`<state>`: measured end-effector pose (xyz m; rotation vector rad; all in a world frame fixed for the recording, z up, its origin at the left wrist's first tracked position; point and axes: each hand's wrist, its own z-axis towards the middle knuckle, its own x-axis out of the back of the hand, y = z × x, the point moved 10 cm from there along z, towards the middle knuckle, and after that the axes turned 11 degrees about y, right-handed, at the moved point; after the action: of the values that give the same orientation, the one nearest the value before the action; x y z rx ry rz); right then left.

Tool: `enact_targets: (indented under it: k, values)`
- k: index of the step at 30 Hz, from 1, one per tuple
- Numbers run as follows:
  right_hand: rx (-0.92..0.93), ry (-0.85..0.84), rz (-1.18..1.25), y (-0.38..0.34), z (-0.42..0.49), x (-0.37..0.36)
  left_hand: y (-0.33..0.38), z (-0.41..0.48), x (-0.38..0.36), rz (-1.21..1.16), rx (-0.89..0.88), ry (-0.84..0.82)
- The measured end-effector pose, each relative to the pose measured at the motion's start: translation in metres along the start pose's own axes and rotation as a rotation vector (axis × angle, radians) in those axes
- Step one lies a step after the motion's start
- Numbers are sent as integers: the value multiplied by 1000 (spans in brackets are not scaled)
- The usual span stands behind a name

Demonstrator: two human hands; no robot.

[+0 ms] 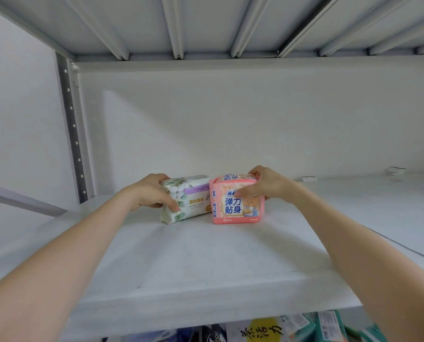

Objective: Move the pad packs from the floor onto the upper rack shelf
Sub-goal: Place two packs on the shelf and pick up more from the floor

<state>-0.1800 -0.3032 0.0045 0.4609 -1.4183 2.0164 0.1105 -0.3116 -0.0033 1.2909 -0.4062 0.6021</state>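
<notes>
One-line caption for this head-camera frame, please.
Left hand grips a floral white pad pack and right hand a pink pad pack, side by side on the white upper rack shelf.

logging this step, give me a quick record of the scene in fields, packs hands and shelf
left hand: grips the left end of the white flowered pack
right hand: grips the top and right side of the pink pack
packs: side by side on the shelf, seemingly touching; the pink one upright, the white one slightly tilted
position: near the middle of the shelf, away from the back wall
below: packaged goods on a lower level, mostly cut off by the frame edge
task state: both packs on the shelf, hands not yet released
</notes>
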Motion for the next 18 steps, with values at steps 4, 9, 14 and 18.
enact_targets:
  k: [4,9,14,18]
  values:
    - [-41,53,88,0,-33,11,7,-32,1,-71,-16,30]
    - [-67,117,213,4,-80,35,21,-80,-3,-167,-23,97]
    - [-22,205,289,4,-132,73,43,-138,-3,-232,-43,213]
    - [51,277,397,-3,-177,108,61,-195,5,-278,-82,367]
